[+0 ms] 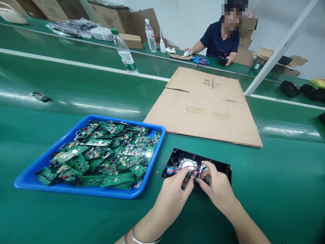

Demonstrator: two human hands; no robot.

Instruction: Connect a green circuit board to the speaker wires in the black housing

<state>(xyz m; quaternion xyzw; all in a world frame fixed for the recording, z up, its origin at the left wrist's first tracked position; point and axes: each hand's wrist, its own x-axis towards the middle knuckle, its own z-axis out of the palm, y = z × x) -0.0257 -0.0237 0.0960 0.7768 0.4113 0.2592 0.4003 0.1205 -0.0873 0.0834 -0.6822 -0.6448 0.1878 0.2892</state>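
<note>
hands (195,186), green conveyor belt (76,91), stacked cartons (106,15)

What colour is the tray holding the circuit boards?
Blue tray, seen in the head view, left of both hands.

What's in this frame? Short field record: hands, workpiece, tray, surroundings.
left hand: left hand pinches a small part over the black panel, fingers closed on it
right hand: right hand meets the left at the same small part, resting on the panel
workpiece: black panel lies flat on the green table, two round speakers in it, red wire across them
tray: blue tray left of the panel, heaped with green circuit boards
beyond: flattened cardboard, water bottle
other person: seated across the line, hands on own work
</note>
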